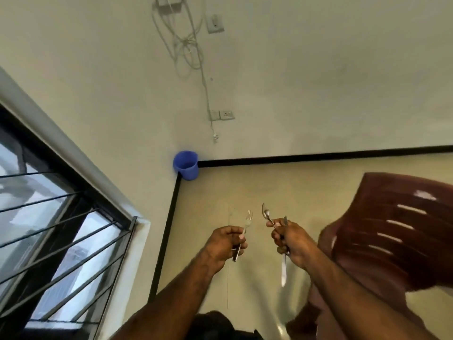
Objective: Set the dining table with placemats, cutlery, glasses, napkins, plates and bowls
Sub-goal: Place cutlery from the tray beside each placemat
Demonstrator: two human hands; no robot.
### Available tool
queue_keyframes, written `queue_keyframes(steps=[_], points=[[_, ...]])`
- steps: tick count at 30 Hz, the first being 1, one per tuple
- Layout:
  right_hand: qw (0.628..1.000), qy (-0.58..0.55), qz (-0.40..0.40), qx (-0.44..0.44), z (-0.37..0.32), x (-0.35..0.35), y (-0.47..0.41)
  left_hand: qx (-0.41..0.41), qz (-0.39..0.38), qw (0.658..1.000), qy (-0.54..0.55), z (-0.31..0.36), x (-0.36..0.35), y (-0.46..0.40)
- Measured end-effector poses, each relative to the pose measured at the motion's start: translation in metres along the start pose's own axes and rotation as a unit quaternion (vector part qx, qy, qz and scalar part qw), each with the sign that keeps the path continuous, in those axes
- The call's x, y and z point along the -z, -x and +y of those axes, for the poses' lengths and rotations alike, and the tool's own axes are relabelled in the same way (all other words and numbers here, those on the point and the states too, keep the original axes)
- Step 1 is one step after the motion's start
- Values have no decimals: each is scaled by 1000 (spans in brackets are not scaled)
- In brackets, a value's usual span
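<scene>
My left hand (226, 242) grips a metal fork (247, 220) by its handle, tines pointing up and away. My right hand (290, 241) holds a spoon (266, 213) with its bowl up, together with a table knife (283, 271) whose blade hangs down below the fist. Both hands are raised in front of me over the floor, a short gap between them. No table, placemat, plate or glass is in view.
A brown plastic chair (392, 231) stands close on the right. A blue plastic bucket (185, 165) sits in the room's corner on the floor. A barred window (49, 229) fills the left side. Cables and sockets (226, 114) hang on the wall ahead.
</scene>
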State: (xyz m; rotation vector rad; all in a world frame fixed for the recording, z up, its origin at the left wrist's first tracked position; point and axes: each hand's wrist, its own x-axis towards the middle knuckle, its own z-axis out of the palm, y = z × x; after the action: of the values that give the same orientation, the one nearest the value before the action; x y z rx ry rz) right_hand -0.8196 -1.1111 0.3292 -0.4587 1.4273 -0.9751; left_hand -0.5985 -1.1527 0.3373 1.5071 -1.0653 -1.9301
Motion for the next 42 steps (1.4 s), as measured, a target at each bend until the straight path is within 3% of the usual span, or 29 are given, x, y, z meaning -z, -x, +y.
queue_keyframes(steps=[5,10,18,22,26,31,34,36,40,42], points=[[997,73,-18,21,-70,6,-84,-9,-16,999,43,77,-12,-109],[997,56,-29,38,-132,25,-177,-13,-63,997,48,162,-32,-231],[999,18,26,37,-233,86,-280,7,-197,973,-121,287,-101,-401],[996,-52,65,33,-273,149,-323,14,-281,945,-166,324,-182,-480],[989,-75,122,30,-312,225,-375,23,-309,933,-181,358,-269,-548],[930,-124,346,15,-366,337,-438,35,-292,947,-132,409,-372,-626],[895,-53,442,31,-405,404,-451,34,-294,947,-122,438,-425,-660],[898,-18,439,14,-434,450,-455,42,-301,945,-123,453,-465,-682],[905,-191,381,6,-478,541,-471,61,-355,922,-138,475,-573,-738],[909,-182,374,18,-494,566,-476,66,-378,909,-165,477,-619,-760]])
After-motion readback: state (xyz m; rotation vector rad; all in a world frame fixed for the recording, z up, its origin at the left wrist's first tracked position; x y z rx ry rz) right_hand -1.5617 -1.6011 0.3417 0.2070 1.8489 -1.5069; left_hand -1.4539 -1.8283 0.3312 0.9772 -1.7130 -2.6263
